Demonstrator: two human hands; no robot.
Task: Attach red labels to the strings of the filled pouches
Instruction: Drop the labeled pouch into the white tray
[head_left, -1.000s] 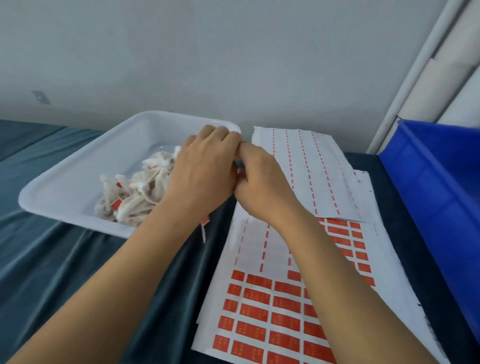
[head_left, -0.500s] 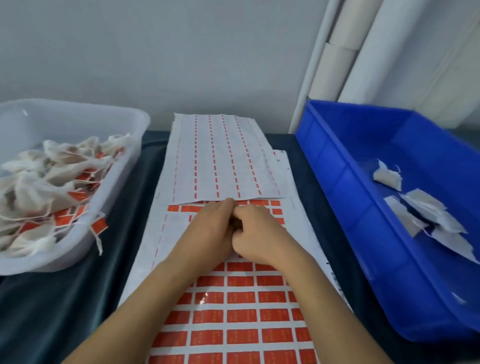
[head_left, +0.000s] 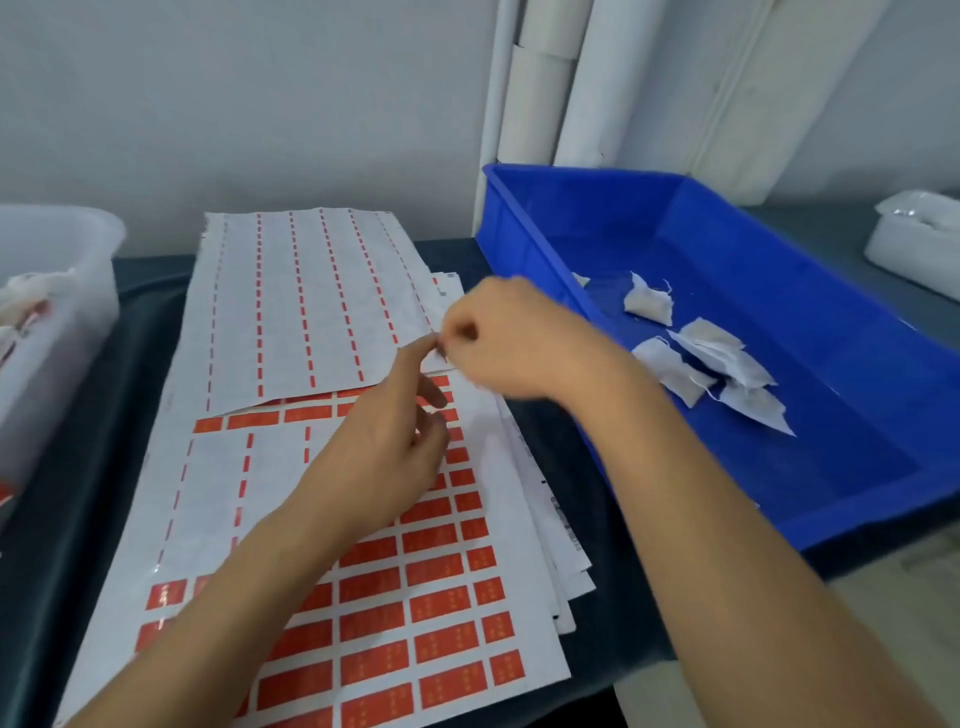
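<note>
A plain pale grey wall (head_left: 260, 93) runs across the back, evenly lit, with no hard shadows. To the right of centre, white pipes or rolled tubes (head_left: 540, 78) stand upright against it, beside a ribbed white vertical trim (head_left: 748, 88). Below, the work table is covered with a dark teal cloth (head_left: 566, 452), which creases at the left. At the far right the surface looks lighter grey (head_left: 810, 228).

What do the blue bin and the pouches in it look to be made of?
Blue bin: likely rigid moulded plastic, smooth with a slight sheen on its walls. Pouches: apparently thin white fabric or filter paper, matte, creased, with frayed corners.
</note>
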